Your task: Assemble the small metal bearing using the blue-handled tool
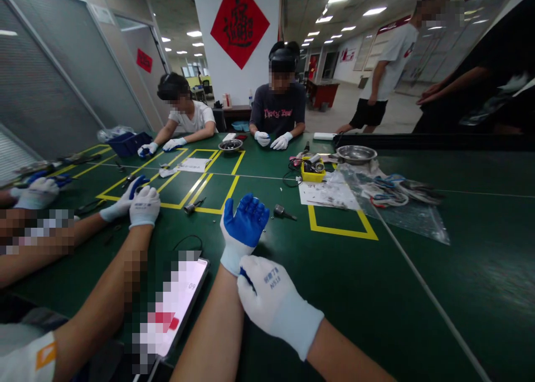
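Note:
Both my hands wear white gloves with blue palms, low in the middle of the head view. My left hand (pixel 244 226) is turned palm up, its fingers apart and slightly curled, with nothing in it. At its wrist, my right hand (pixel 271 298) pinches the cuff of the left glove (pixel 232 259). Just beyond the left hand, a dark tool with a metal shaft (pixel 285 212) lies on the green table (pixel 355 282). A phone (pixel 181 309) with a lit screen sits beside my left forearm.
A co-worker's gloved hands (pixel 144 206) are at the left. Yellow tape outlines, another metal tool (pixel 194 205) and a paper sheet (pixel 194 165) lie ahead. A yellow box (pixel 313 173), metal bowl (pixel 356 153) and plastic bag (pixel 422 220) are at the right. Two people sit opposite.

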Demonstrator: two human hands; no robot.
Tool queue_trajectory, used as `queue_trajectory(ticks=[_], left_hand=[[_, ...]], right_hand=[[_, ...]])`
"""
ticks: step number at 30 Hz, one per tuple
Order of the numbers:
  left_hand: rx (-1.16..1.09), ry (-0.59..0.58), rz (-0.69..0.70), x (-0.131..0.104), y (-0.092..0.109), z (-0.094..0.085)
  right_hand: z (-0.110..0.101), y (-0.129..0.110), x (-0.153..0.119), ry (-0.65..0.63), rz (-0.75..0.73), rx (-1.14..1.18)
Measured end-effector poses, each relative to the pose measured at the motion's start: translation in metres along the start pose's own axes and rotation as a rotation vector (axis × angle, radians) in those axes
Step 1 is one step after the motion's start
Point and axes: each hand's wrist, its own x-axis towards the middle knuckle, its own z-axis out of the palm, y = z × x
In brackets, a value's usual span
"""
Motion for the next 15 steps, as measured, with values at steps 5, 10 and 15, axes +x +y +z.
queue_trajectory(ticks=[5,10,15], left_hand=[[-0.001,0.030,0.059,-0.002,0.007,-0.009],[0.009,0.053,0.027,-0.006,0.008,-0.008],[0.018,0.156,-0.032,-0.004,0.008,-0.004]], right_hand=[[-0.042,0.062,0.043,0.234,0.172,0.043],[-0.041,0.135,0.072,0.147,0.515,-0.257],[-0.030,0.157,0.089,-0.118,0.611,-0.453]])
